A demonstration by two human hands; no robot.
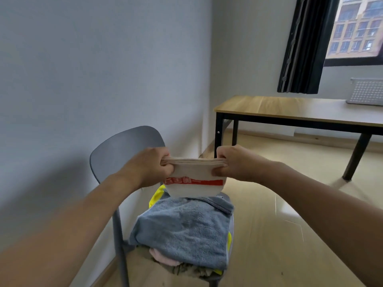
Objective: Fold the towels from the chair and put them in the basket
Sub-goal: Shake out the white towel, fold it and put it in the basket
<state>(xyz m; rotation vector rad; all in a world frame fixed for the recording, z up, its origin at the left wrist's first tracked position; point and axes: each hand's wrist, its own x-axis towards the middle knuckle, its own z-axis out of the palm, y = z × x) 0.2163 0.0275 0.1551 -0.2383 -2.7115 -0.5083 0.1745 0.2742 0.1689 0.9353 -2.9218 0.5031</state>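
White towel, red band, folded, at frame centre; left hand and right hand pinch its top corners, fingers curled. Blue towel tops pile on grey chair below.

Two hands are counted: the left hand at 9 o'clock of the held towel, the right hand at 3 o'clock. One white towel with a red band is gripped between them, folded in several layers. One chair is seen. On its seat one blue towel is counted on top; beneath it, at least three more cloths are glimpsed: one yellow, one pink, one olive. One table is noted at 2 o'clock, with one white perforated tray. One dark curtain, one window.
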